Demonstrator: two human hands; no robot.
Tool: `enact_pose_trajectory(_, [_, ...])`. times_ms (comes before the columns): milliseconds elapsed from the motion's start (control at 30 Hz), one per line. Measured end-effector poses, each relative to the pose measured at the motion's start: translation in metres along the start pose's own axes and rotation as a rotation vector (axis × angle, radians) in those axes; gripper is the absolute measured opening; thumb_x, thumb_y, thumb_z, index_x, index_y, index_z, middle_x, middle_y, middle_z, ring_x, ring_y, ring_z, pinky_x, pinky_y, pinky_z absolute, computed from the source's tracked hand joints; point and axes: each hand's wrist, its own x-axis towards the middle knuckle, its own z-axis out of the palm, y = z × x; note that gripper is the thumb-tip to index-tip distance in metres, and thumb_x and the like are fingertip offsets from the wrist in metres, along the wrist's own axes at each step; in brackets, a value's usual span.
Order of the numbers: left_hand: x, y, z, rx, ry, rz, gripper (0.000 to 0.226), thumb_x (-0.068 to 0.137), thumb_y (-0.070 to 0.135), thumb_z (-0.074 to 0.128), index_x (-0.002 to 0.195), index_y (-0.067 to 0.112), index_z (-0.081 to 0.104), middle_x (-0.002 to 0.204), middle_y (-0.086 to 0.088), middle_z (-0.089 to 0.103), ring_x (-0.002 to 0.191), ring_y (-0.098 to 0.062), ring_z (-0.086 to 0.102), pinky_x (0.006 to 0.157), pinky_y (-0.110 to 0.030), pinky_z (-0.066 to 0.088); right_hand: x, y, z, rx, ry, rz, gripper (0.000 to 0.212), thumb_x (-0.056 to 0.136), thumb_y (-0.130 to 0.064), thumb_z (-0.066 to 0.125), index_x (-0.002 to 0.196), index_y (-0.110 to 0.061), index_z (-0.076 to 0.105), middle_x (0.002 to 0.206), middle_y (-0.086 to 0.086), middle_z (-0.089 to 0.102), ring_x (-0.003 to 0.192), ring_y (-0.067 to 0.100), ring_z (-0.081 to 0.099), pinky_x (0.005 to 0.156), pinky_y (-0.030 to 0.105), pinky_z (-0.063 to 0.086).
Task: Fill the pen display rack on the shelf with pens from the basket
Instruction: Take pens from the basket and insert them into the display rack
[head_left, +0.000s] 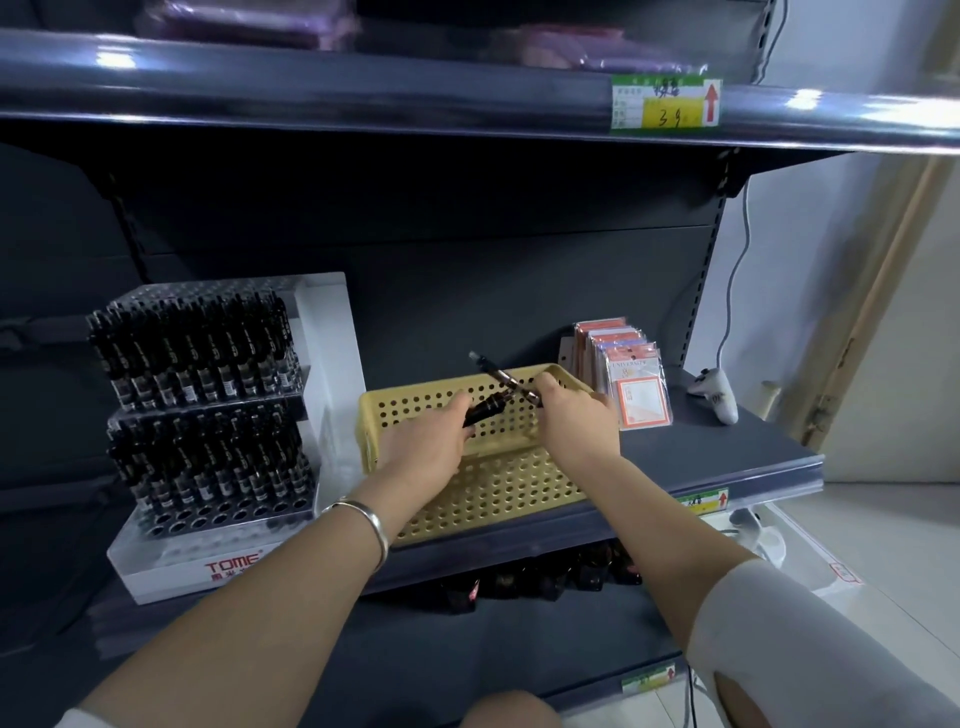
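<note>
A yellow perforated basket (498, 499) stands on the grey shelf, in the middle. Both my hands are over it. My left hand (426, 447) grips a small bunch of black pens (485, 408) above the basket's left half. My right hand (574, 415) pinches one black pen (496, 371) that slants up to the left, its tip above the basket's back rim. The clear tiered pen display rack (208, 415) stands left of the basket. Its upper two tiers are packed with black pens. The front row of holes is empty.
Packets of cards (631, 374) stand right of the basket, with a white game controller (719, 392) beyond them near the shelf's right end. An upper shelf (467, 98) overhangs the work area. Dark bottles (545, 577) sit on the shelf below.
</note>
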Motion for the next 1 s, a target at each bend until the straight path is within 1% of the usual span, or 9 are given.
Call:
enact_pose_trajectory(133, [-0.006, -0.005, -0.013, -0.109, 0.113, -0.031, 0.021, 0.098, 0.034, 0.038, 0.114, 0.02, 0.039, 0.067, 0.005, 0.055, 0.054, -0.013, 0.053, 0.045, -0.026, 0.037, 0.003, -0.016, -0.013, 0.154, 0.044, 0.001, 0.027, 0.095, -0.013, 0.044, 0.121, -0.019, 0.046, 0.081, 0.001, 0.066, 0.076, 0.023, 0.063, 0.099, 0.041, 0.037])
enact_pose_trajectory(300, [-0.018, -0.015, -0.028, -0.306, 0.154, -0.107, 0.021, 0.096, 0.036, 0.045, 0.111, 0.023, 0.039, 0.072, 0.008, 0.055, 0.061, -0.013, 0.054, 0.051, -0.027, 0.039, 0.002, -0.04, -0.024, 0.29, 0.074, -0.046, 0.032, 0.095, -0.028, 0.049, 0.122, -0.013, 0.059, 0.117, 0.006, 0.057, 0.109, 0.027, 0.051, 0.088, 0.036, 0.044])
enact_pose_trajectory(467, [-0.028, -0.033, -0.032, -0.546, 0.161, -0.192, 0.012, 0.095, 0.035, 0.048, 0.096, 0.023, 0.049, 0.071, 0.007, 0.056, 0.062, -0.017, 0.059, 0.058, -0.033, 0.049, -0.004, -0.065, -0.035, 0.488, -0.047, -0.062, 0.022, 0.092, -0.024, 0.058, 0.107, -0.01, 0.064, 0.094, 0.002, 0.065, 0.079, 0.016, 0.06, 0.069, 0.027, 0.05])
enact_pose_trajectory(600, [-0.037, -0.043, -0.047, -0.957, 0.207, -0.248, 0.017, 0.095, 0.025, 0.049, 0.1, 0.009, 0.054, 0.076, -0.009, 0.057, 0.056, -0.019, 0.051, 0.055, -0.033, 0.044, -0.008, -0.092, -0.049, 0.603, -0.108, -0.103, 0.022, 0.087, -0.024, 0.066, 0.104, -0.012, 0.061, 0.079, -0.006, 0.058, 0.075, 0.009, 0.054, 0.069, 0.021, 0.043])
enact_pose_trajectory(667, [-0.045, -0.047, -0.056, -1.1, 0.255, -0.28, 0.022, 0.095, 0.022, 0.051, 0.105, 0.002, 0.054, 0.075, -0.014, 0.06, 0.064, -0.03, 0.056, 0.057, -0.035, 0.047, -0.011, -0.105, -0.051, 0.626, -0.202, -0.155, 0.021, 0.084, -0.025, 0.069, 0.099, -0.012, 0.063, 0.079, -0.005, 0.061, 0.072, 0.011, 0.056, 0.067, 0.024, 0.048])
enact_pose_trajectory(733, [-0.054, -0.052, -0.061, -1.198, 0.31, -0.285, 0.01, 0.093, 0.017, 0.055, 0.09, 0.007, 0.055, 0.062, -0.002, 0.053, 0.055, -0.02, 0.05, 0.051, -0.027, 0.039, -0.016, -0.118, -0.051, 0.665, -0.307, -0.187, 0.02, 0.082, -0.023, 0.071, 0.095, -0.009, 0.064, 0.076, -0.001, 0.063, 0.065, 0.014, 0.058, 0.059, 0.025, 0.05])
enact_pose_trajectory(800, [-0.059, -0.06, -0.064, -1.285, 0.331, -0.329, 0.016, 0.089, 0.014, 0.06, 0.076, 0.015, 0.052, 0.056, 0.003, 0.047, 0.048, -0.01, 0.043, 0.046, -0.022, 0.034, -0.019, -0.129, -0.048, 0.694, -0.387, -0.213, 0.018, 0.083, -0.02, 0.07, 0.09, -0.005, 0.063, 0.075, 0.004, 0.065, 0.066, 0.017, 0.061, 0.055, 0.025, 0.053])
enact_pose_trajectory(900, [-0.069, -0.073, -0.065, -1.32, 0.295, -0.375, 0.017, 0.087, 0.014, 0.063, 0.076, 0.016, 0.051, 0.053, 0.0, 0.046, 0.037, -0.008, 0.039, 0.035, -0.018, 0.031, -0.023, -0.143, -0.046, 0.715, -0.487, -0.224, 0.011, 0.086, -0.018, 0.067, 0.087, -0.008, 0.062, 0.083, 0.006, 0.068, 0.068, 0.011, 0.065, 0.051, 0.017, 0.052])
enact_pose_trajectory(1000, [-0.078, -0.089, -0.066, -1.301, 0.271, -0.391, 0.012, 0.088, 0.013, 0.063, 0.081, 0.012, 0.053, 0.055, -0.003, 0.05, 0.037, -0.01, 0.042, 0.035, -0.021, 0.031, -0.024, -0.155, -0.049, 0.745, -0.51, -0.206, 0.009, 0.091, -0.014, 0.058, 0.088, -0.01, 0.065, 0.089, 0.007, 0.069, 0.066, 0.005, 0.064, 0.05, 0.017, 0.05])
